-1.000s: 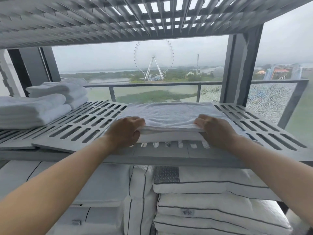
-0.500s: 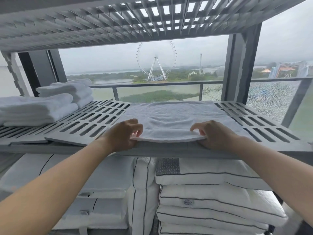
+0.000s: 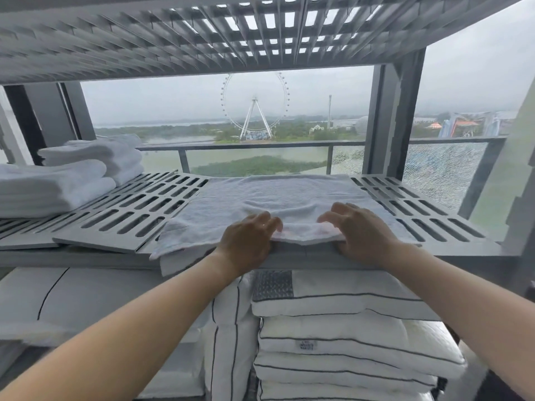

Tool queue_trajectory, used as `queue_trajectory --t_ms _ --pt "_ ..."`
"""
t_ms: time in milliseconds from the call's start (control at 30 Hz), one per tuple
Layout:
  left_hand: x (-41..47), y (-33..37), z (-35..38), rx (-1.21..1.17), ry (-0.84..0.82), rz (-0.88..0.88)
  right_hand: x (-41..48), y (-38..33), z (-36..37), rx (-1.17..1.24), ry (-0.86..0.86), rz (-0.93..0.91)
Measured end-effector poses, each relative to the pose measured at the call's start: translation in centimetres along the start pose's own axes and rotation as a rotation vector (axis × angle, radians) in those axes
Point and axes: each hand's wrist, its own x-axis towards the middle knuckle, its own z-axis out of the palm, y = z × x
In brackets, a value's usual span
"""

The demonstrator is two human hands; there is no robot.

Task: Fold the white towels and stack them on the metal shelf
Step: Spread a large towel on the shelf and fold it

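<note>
A white towel (image 3: 289,195) lies spread flat on the slotted grey metal shelf (image 3: 139,209), its near edge hanging slightly over the shelf's front rim. My left hand (image 3: 249,238) and my right hand (image 3: 359,233) are close together at the middle of that near edge. Their fingers curl over the top of the cloth and pinch a raised fold of it. Two stacks of folded white towels sit on the shelf's left end: a near stack (image 3: 52,186) and a far stack (image 3: 110,154).
Another slotted shelf (image 3: 202,33) hangs low overhead. A grey upright post (image 3: 390,117) stands at the back right. Below the working shelf, white pillows with dark piping (image 3: 333,337) are packed tightly. A window with a railing lies behind.
Both hands have slid inward from the towel's front corners to the middle of its near edge. The towel now lies flatter and wider across the shelf.
</note>
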Motion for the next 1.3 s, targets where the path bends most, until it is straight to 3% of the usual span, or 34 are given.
queue_trajectory --t_ms 100,233,333,533,633,767,833,900,1000,1133,1300 --pt "0.7 -0.2 0.1 0.060 0.062 -0.026 -0.2 1.2 -0.4 0.008 -0.012 0.106" --pt "2.0 -1.4 -1.6 0.243 0.228 0.129 0.5 2.1 -1.2 -0.019 0.095 0.169" --pt "2.1 -2.4 -2.9 0.276 0.216 0.210 1.1 2.4 -1.6 -0.021 0.126 0.146" --pt "-1.2 -4.4 -2.5 0.307 -0.058 0.031 0.6 2.8 -1.3 0.026 0.172 0.177" --pt "-3.6 -5.1 -2.7 0.373 -0.058 -0.119 -0.1 2.7 -1.3 0.023 0.124 0.202" --pt "-5.0 -5.7 -3.3 0.205 -0.017 -0.323 -1.1 1.5 -1.4 0.062 -0.021 0.187" --pt "-5.4 -5.4 -3.6 0.149 0.037 -0.347 -1.6 0.7 -1.6 0.106 -0.071 0.216" --pt "-5.8 -4.7 -4.0 0.093 0.086 -0.322 -1.8 -0.4 -1.6 0.162 -0.015 0.267" --pt "-6.2 -2.9 -4.2 0.124 0.015 -0.170 -1.7 -2.6 -1.4 0.171 0.036 0.340" --pt "-6.1 -1.4 -5.2 0.195 0.026 -0.280 -2.1 -4.5 -1.8 0.120 0.078 0.439" --pt "-9.2 -0.9 -9.0 0.254 0.156 -0.262 -4.0 -6.6 -3.5 -0.101 0.141 0.272"
